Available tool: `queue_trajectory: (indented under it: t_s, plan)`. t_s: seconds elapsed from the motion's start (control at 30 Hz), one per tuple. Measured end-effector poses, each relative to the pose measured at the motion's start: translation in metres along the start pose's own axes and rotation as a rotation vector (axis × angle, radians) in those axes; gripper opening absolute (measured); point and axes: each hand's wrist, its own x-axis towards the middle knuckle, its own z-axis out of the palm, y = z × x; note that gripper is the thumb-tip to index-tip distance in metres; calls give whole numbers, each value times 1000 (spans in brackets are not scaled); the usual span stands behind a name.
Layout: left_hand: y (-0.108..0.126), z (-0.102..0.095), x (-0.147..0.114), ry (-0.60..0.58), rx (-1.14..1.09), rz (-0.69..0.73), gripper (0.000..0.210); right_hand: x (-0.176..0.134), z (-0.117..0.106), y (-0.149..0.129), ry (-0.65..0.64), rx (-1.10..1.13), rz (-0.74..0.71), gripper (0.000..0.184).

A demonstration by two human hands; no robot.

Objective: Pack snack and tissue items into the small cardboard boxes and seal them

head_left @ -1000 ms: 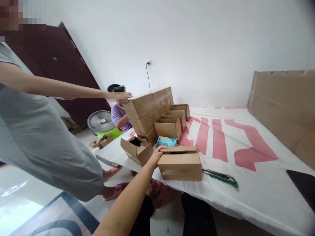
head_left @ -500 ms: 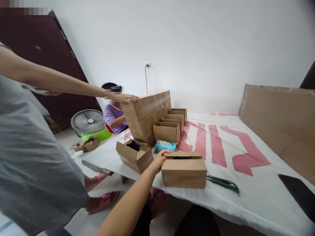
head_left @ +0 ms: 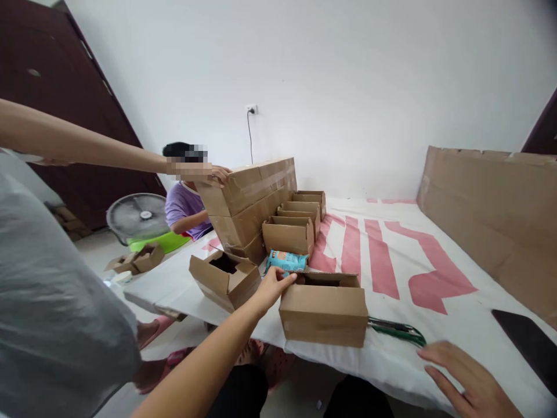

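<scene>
A small cardboard box (head_left: 322, 313) sits at the table's front edge, with its top partly open. My left hand (head_left: 272, 285) grips this box by its upper left back corner, thumb and fingers at the edge. To the right, my right hand (head_left: 467, 371) hangs over the table edge, empty, with thumb and fingers apart. Just beyond its fingertips lies a green utility knife (head_left: 398, 331), its front end close to the box. A blue packet (head_left: 287, 261) rests behind the box. Left of my left hand, another box (head_left: 226, 278) stands tilted with its flaps up.
Taped boxes (head_left: 248, 203) are stacked in a wall, with several open boxes (head_left: 288, 235) beside it. A co-worker's hand (head_left: 220, 174) rests on the stack; a seated person (head_left: 185, 206) is behind. A dark phone-like slab (head_left: 526, 342) and a large cardboard sheet (head_left: 487, 215) are at right.
My right hand has come into view at the lower right, near the utility knife. My left hand stays at the box corner, and the box top looks slightly wider open. The view has shifted.
</scene>
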Motion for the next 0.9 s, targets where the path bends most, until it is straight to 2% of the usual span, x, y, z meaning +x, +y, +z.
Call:
queue_trajectory:
  t_s: [0.03, 0.07, 0.1, 0.23, 0.4, 0.5, 0.57, 0.63, 0.73, 0.9]
  plan:
    - [4, -3, -5, -2, 45, 5, 34, 21, -8, -15, 4, -7, -48, 27]
    - [9, -6, -10, -22, 91, 20, 34, 42, -14, -30, -71, -18, -76, 26]
    - [15, -8, -15, -64, 147, 46, 33, 62, -19, -44, -92, -22, -103, 25]
    - [37, -12, -36, -315, 476, 272, 18, 124, -21, -80, -229, 40, -140, 33]
    - [54, -13, -44, -625, 777, 700, 13, 167, -3, -102, -514, 124, -113, 39]
    - [59, -7, -39, -823, 843, 863, 21, 183, 10, -116, -671, 56, -219, 35]
    - [59, -1, -35, -915, 887, 954, 26, 190, 19, -124, -751, -35, -314, 34]
    - [59, 5, -32, -943, 963, 993, 28, 194, 26, -130, -792, -148, -384, 34]
    - [58, 8, -34, -891, 1082, 993, 28, 193, 27, -134, -779, -295, -467, 25]
    - [41, 6, -56, -660, 1247, 955, 33, 181, 8, -130, -610, -439, -536, 6]
